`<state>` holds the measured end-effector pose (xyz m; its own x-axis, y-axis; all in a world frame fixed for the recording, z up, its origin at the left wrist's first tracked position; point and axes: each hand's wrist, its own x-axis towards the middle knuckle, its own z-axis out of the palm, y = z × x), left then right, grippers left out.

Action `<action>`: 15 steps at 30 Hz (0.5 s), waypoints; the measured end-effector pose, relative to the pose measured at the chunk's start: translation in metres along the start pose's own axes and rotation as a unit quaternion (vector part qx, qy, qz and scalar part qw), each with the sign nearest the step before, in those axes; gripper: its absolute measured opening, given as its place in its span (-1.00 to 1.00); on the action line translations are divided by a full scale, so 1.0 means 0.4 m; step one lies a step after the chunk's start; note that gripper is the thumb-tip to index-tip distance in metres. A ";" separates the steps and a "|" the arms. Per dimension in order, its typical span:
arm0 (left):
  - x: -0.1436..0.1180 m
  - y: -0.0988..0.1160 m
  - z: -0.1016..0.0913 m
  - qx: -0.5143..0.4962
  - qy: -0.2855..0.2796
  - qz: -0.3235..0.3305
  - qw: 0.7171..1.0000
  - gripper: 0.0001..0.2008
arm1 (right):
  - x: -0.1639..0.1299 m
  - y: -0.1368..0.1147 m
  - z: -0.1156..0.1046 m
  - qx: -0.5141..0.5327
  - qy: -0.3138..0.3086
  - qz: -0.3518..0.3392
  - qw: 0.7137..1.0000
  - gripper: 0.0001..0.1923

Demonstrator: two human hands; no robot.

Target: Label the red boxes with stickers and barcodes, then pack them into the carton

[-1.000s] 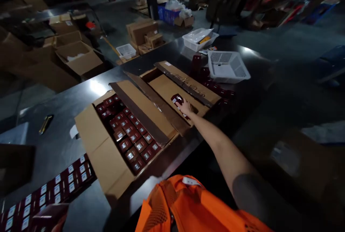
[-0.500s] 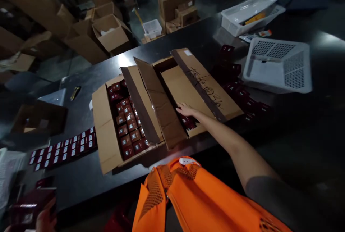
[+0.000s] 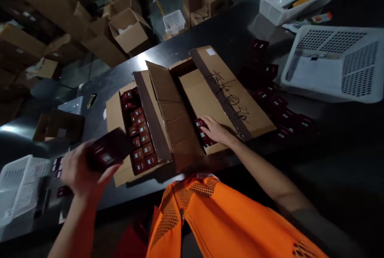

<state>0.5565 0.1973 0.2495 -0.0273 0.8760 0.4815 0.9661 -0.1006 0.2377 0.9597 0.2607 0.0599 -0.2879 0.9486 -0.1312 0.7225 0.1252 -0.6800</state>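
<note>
My left hand, raised over the table's left side, grips a dark red box with the thumb beneath it; motion blurs both. Beside it, an open carton contains rows of small dark red boxes. My right hand reaches into a second open carton, its fingers closed around a small dark red box at the near end. More dark red boxes lie under that hand, partly hidden. Handwriting marks the right carton's far flap.
Loose dark red boxes lie right of the cartons, beside a white plastic basket. Behind stands another white basket. At left are a white basket, a small brown carton and a cutter. Cartons stand beyond the table.
My left hand has risen from the lower left with the dark red box, toward the left carton. My right hand's fingers, spread before, have closed on a box. The view has shifted slightly.
</note>
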 end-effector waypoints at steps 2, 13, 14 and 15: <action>0.094 0.099 0.061 0.032 -0.022 0.176 0.984 -0.15 | -0.098 0.006 0.005 -0.012 0.040 -0.021 0.999 -0.50; 0.266 0.531 0.646 0.073 -0.381 0.633 0.670 -0.19 | -0.300 0.076 0.082 -0.181 0.139 -0.109 0.967 -0.69; 0.253 0.550 0.687 0.063 -0.379 0.645 0.661 -0.20 | -0.313 0.080 0.090 -0.181 0.158 -0.109 0.965 -0.70; 0.237 0.568 0.725 0.051 -0.376 0.653 0.655 -0.21 | -0.326 0.084 0.098 -0.180 0.177 -0.110 0.961 -0.72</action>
<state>0.8477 0.3941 0.1044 0.9370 0.0632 -0.3436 0.0532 -0.9978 -0.0385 0.9968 0.1298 0.0257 -0.2728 0.9189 0.2850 0.8576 0.3665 -0.3608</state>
